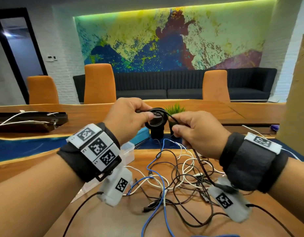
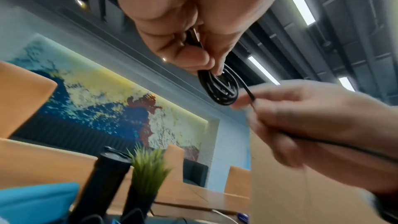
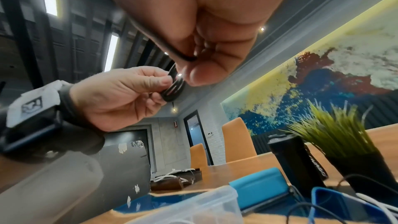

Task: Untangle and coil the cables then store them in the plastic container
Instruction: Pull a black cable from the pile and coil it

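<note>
A tangle of cables [image 1: 180,177] — black, white and blue — lay on the tabletop [image 1: 103,218], with the plastic container [image 1: 128,152] just behind it to the left. Above them, the left hand [image 1: 126,119] pinched a small black coil [image 1: 156,118] in its grip, while the right hand [image 1: 197,132] gripped the black cable's loose length beside it.

A: Where do the hands stand?
B: The left hand [image 1: 129,117] and the right hand [image 1: 195,132] are raised above the table [image 1: 100,218], with the coil [image 1: 156,118] between them.

A: Below them?
B: The loose cables [image 1: 175,178] lie on the table. The plastic container [image 1: 128,151] sits to their left, probably touching none. The plant [image 1: 175,111] stands behind.
</note>
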`<state>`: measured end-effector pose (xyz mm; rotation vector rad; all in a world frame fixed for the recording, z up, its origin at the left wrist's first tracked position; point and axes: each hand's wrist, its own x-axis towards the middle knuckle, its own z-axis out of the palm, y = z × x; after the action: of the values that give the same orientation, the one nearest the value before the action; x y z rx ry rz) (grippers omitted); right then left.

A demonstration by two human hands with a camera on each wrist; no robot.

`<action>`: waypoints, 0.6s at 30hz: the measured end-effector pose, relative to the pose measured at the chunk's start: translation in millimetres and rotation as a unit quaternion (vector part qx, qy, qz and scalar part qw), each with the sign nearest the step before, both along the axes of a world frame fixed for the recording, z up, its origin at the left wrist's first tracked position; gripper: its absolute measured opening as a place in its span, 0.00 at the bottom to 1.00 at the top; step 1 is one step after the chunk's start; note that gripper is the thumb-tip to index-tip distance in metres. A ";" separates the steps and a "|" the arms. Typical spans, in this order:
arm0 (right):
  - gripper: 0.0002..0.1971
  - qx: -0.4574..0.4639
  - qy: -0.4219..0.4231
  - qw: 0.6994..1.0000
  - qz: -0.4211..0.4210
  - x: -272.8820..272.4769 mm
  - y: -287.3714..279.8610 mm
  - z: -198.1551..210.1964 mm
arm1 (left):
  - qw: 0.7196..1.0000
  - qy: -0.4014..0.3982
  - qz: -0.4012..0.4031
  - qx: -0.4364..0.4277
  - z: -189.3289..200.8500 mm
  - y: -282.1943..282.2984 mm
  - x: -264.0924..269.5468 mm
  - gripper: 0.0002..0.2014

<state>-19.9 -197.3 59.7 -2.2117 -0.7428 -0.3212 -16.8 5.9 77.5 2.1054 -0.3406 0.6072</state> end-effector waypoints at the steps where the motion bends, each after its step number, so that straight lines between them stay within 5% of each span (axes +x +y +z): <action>1: 0.09 -0.029 0.014 0.999 -0.008 0.5 -4.9 -1.5 | 1.000 -0.004 0.008 -0.007 1.7 3.8 2.2 0.05; 7: 0.08 -0.250 0.016 0.965 -0.078 10.8 -11.1 -10.4 | 0.996 -0.031 0.057 0.055 2.1 15.3 14.9 0.05; 10: 0.09 -0.282 0.018 0.952 -0.117 19.1 -14.1 -18.3 | 0.993 -0.041 0.106 0.039 10.1 29.1 22.8 0.05; 14: 0.09 -0.158 0.018 0.982 -0.104 19.8 -15.3 -12.4 | 0.997 0.034 0.035 0.057 3.9 24.4 12.0 0.04; 16: 0.08 -0.007 0.045 0.994 -0.102 20.9 -11.6 -2.4 | 0.996 0.079 -0.002 0.029 -3.5 17.4 7.6 0.03; 18: 0.08 0.191 0.131 0.969 -0.091 24.9 -9.6 6.5 | 0.991 0.127 -0.034 -0.039 -9.1 12.2 5.0 0.02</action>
<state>5.1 -206.9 66.2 -1.9070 -0.3039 -0.2317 -11.8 18.1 68.4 2.0576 -0.2403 0.3023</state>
